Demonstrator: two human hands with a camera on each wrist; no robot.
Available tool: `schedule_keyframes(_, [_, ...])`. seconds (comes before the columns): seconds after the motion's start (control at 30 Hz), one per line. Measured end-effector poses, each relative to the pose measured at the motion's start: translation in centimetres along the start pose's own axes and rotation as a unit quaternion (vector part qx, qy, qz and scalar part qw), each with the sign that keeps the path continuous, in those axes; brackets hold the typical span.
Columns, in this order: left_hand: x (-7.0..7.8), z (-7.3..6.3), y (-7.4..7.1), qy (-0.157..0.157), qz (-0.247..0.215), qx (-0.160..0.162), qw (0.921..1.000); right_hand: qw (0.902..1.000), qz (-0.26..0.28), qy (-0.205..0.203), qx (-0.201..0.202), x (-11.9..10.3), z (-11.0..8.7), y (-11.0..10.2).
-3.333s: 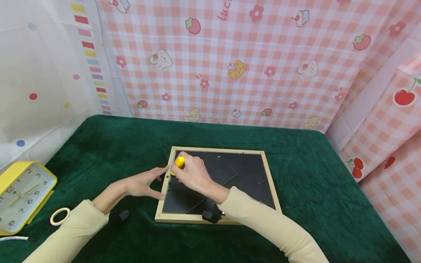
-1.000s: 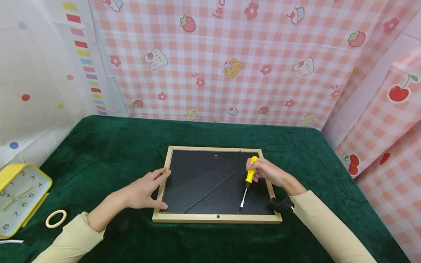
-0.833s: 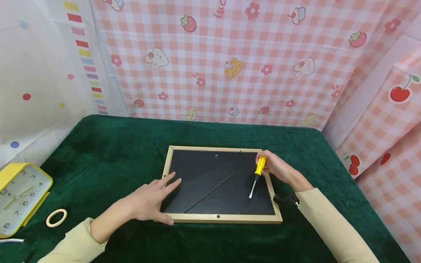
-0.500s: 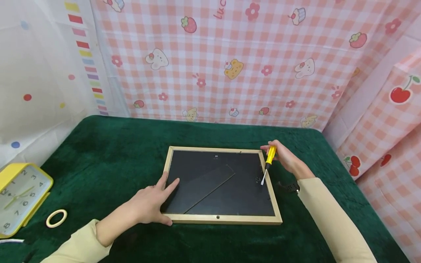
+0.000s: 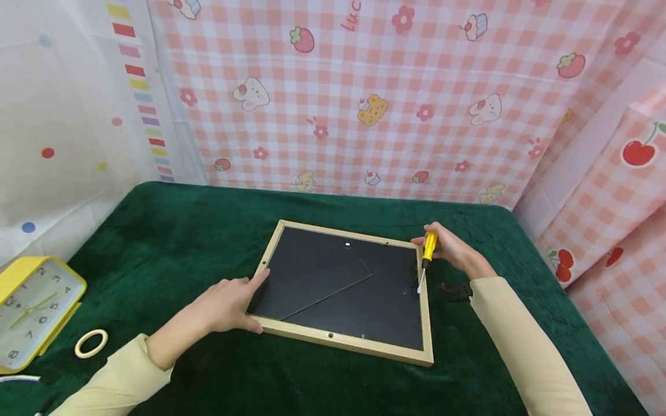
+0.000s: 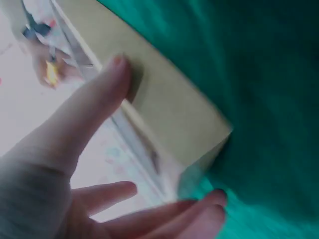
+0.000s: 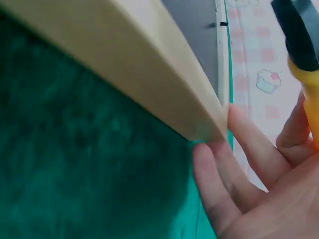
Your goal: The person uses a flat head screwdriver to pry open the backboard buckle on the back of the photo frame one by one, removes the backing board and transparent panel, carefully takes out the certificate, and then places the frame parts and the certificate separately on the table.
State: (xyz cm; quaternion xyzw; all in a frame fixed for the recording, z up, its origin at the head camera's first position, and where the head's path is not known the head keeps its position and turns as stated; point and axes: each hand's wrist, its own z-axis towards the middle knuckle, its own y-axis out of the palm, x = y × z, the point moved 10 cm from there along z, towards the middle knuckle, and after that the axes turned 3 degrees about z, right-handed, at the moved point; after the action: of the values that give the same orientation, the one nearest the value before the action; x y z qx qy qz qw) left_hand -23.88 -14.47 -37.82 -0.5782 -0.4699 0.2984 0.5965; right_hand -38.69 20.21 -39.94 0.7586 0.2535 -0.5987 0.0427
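A light wooden picture frame lies on the green cloth, its black backing facing up. At the near left corner my left hand grips it. In the left wrist view, the thumb presses the front rail and the fingers reach round the corner. My right hand holds a yellow-handled flat screwdriver, blade down over the right rail. In the right wrist view, its free fingers touch the frame's far right corner.
At the far left stands a yellow alarm clock, with a cream ring beside it. A white strip lies by the left edge. Behind the cloth-covered table hangs a pink checked curtain.
The screwdriver has moved from the left rail, across the backing, to the right rail. The left hand has shifted to the near corner, and the frame has turned clockwise.
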Motion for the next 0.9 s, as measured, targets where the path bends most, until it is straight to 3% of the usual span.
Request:
schedule_keyframes(0.1, [-1.6,0.8,-0.7,0.002,0.003,0.023,0.9997,0.9998,-0.015,0.013,-0.004,0.4,-0.9,-0.8])
schedule_keyframes(0.33, [-5.4,3.3,-1.4,-0.014,-0.050,0.022,0.9984,0.9960,-0.044,0.056,-0.054,1.9,-3.2,-1.1])
schedule_keyframes(0.47, [-7.2,4.7,-1.9,-0.028,-0.048,0.053,0.9970,0.9909,-0.067,0.076,-0.089,2.6,-4.2,-0.3])
schedule_keyframes(0.6, [-8.8,5.5,-1.8,-0.063,-0.062,0.089,0.9921,0.9823,-0.064,0.083,-0.155,3.1,-5.0,1.9])
schedule_keyframes(0.7, [-9.2,5.6,-1.9,-0.085,-0.077,0.110,0.9873,0.9775,-0.055,0.085,-0.185,3.3,-5.5,3.1])
schedule_keyframes(0.77, [-9.1,5.5,-2.2,-0.093,-0.083,0.120,0.9849,0.9788,-0.047,0.079,-0.183,3.1,-5.4,3.3])
schedule_keyframes(0.9, [-7.7,4.6,-2.2,-0.069,-0.093,0.120,0.9860,0.9869,-0.016,0.052,-0.152,2.5,-4.5,3.0])
